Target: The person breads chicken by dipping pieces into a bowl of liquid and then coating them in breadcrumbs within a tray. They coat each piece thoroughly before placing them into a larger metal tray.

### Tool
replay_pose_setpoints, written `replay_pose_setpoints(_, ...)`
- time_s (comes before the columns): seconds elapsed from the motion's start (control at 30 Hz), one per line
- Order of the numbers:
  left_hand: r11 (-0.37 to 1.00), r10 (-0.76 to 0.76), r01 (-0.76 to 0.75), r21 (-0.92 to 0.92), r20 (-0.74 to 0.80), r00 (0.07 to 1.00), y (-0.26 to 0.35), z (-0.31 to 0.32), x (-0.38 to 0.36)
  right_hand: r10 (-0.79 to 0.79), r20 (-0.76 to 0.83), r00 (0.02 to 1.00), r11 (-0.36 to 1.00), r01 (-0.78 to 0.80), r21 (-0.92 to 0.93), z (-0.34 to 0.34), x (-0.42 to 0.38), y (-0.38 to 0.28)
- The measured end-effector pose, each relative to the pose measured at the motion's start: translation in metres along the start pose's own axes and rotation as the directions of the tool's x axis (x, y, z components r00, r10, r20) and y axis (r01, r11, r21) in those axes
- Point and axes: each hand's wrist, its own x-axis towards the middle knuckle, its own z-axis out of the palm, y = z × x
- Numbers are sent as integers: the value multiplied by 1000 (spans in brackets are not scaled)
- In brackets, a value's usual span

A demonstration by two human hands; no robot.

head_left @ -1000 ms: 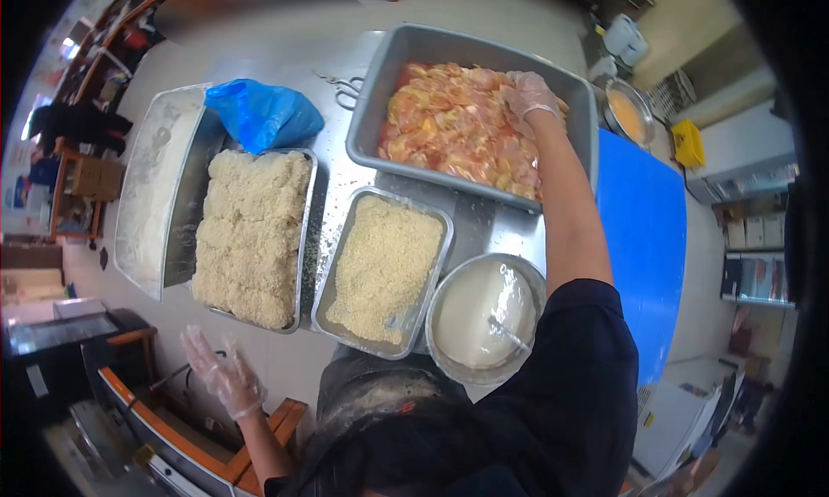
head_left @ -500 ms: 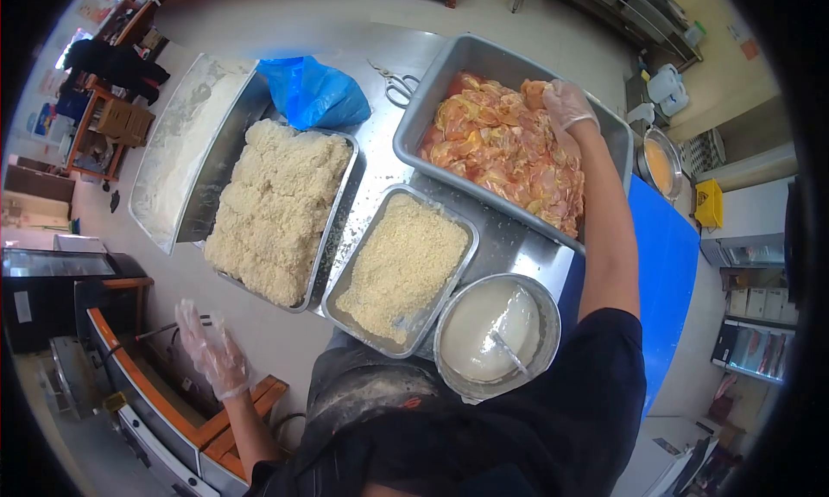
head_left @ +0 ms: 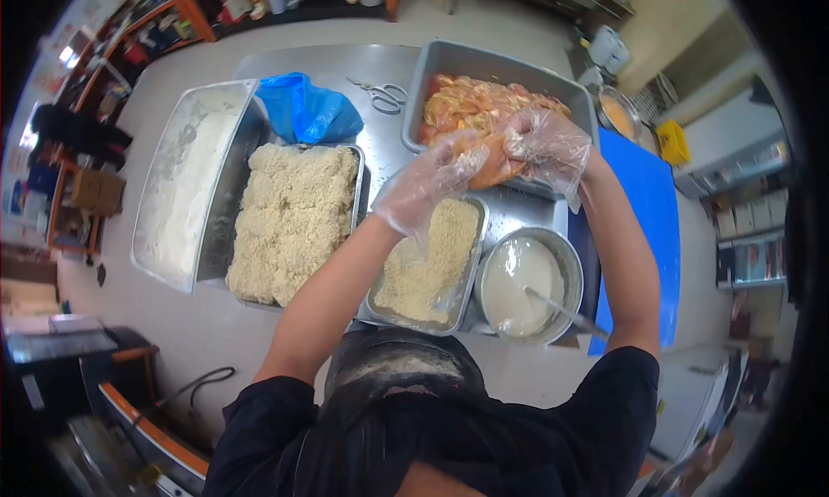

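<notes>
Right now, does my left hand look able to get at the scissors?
Likely yes: the scissors lie uncovered on the table beside the tub, just beyond your left hand. That hand is busy with the meat, though, so it would probably need to let go first.

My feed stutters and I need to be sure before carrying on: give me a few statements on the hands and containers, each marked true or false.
1. The left hand and right hand both hold a raw chicken piece. True.
2. The scissors lie inside the grey tub. False: the scissors are on the metal table beside it.
3. A utensil leans out of the bowl of white liquid. True.
4. The blue plastic bag lies right of the grey tub. False: it is at the far end of the heaped crumb tray.
</notes>
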Motion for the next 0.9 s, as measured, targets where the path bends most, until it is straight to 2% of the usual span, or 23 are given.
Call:
replay_pose_setpoints(0.03,994,-37,46,-101,95,995,8,1,0,21,6,1000,1000,-21,19,10,-10,-6)
replay_pose_setpoints(0.1,871,-330,398,-290,255,909,27,8,-16,91,-35,995,995,-90,43,29,-32,-20)
replay_pose_setpoints(0.13,860,-283,382,-340,305,909,25,8,-23,108,-67,992,993,-104,60,35,-40,-18)
replay_pose_setpoints(0.17,839,-278,380,-390,293,915,22,12,-28,128,-98,987,990,-120,78,42,-49,-18)
replay_pose_setpoints(0.27,761,-279,364,-537,235,931,14,33,-41,272,-338,901,961,-232,152,89,-73,-27)
replay_pose_setpoints(0.37,800,-292,367,-474,227,929,9,39,-53,353,-339,872,927,-277,252,112,-89,-3)
replay_pose_setpoints(0.4,815,-306,374,-443,220,926,8,41,-55,385,-332,861,921,-337,194,113,-93,5)
replay_pose_setpoints(0.47,840,-346,397,-371,197,917,6,44,-61,371,-427,824,927,-302,222,119,-103,13)
replay_pose_setpoints(0.53,817,-376,436,-378,225,899,11,45,-68,362,-508,782,932,-291,217,127,-111,11)
replay_pose_setpoints(0.63,801,-384,450,-393,239,892,21,50,-71,350,-504,790,935,-331,130,126,-124,-1)
replay_pose_setpoints(0.73,769,-362,447,-457,265,894,24,61,-68,296,-475,829,955,-250,159,117,-140,3)
replay_pose_setpoints(0.83,736,-362,450,-505,269,893,26,77,-65,228,-554,801,973,-160,169,112,-152,12)
replay_pose_setpoints(0.9,737,-367,451,-503,263,892,23,84,-63,244,-554,796,968,-169,183,106,-159,18)
